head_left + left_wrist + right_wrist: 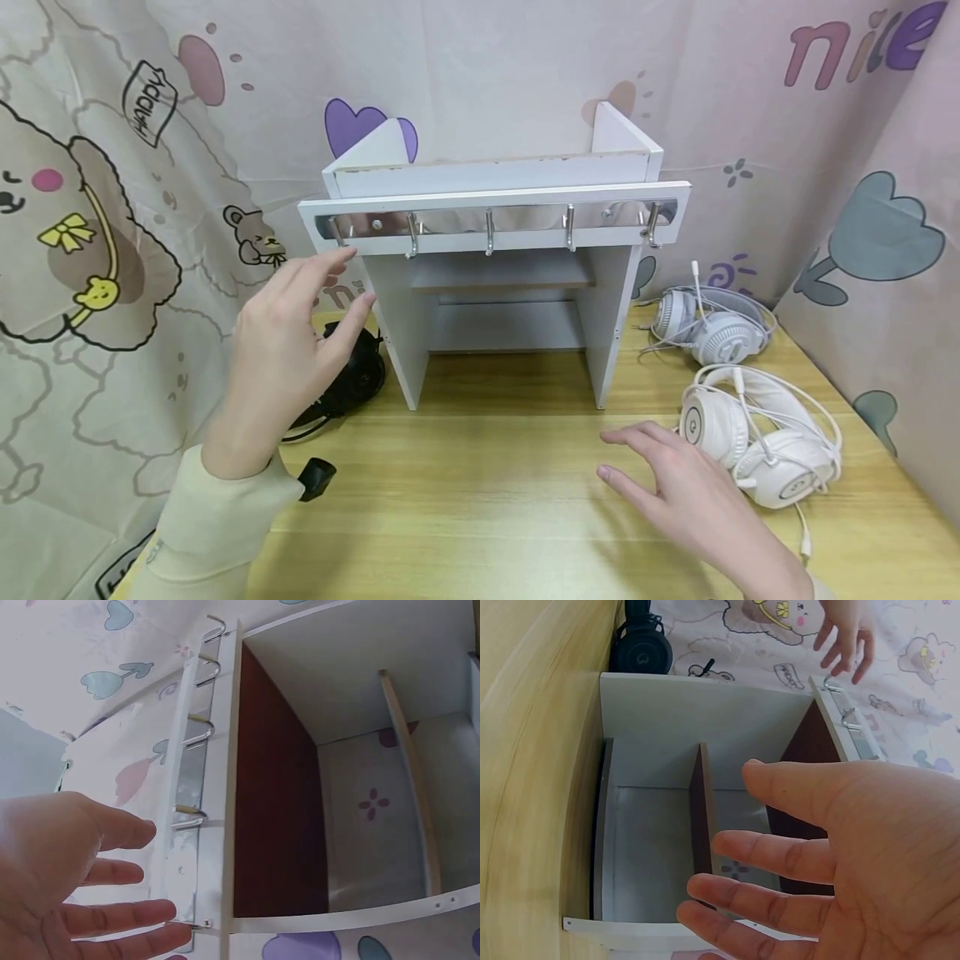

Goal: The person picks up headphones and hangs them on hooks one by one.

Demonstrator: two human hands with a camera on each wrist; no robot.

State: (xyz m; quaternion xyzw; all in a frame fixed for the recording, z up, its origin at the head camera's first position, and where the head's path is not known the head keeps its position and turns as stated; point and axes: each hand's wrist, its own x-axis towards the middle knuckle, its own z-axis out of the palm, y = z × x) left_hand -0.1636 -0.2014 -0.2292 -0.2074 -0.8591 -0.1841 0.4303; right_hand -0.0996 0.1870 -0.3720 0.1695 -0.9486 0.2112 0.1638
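A white shelf rack (498, 173) stands at the middle of the table, with a metal strip of several hooks (490, 232) along its upper front. My left hand (288, 333) is raised at the rack's left end, fingers spread and holding nothing, fingertips near the leftmost hook (191, 925). Low over the table at the right, my right hand (686, 487) has its fingers extended with nothing in them. White headphones (783, 467) lie just beyond it, their cable looped over them. In the right wrist view, the shelf board (703, 810) shows inside the rack, past the right fingers.
Another white headset (723, 333) with a raised microphone lies at the back right. Black headphones (348, 375) sit left of the rack, partly hidden by the left hand. A small black object (317, 479) is by the left sleeve. Printed curtains (487, 75) hang around the wooden table (465, 500).
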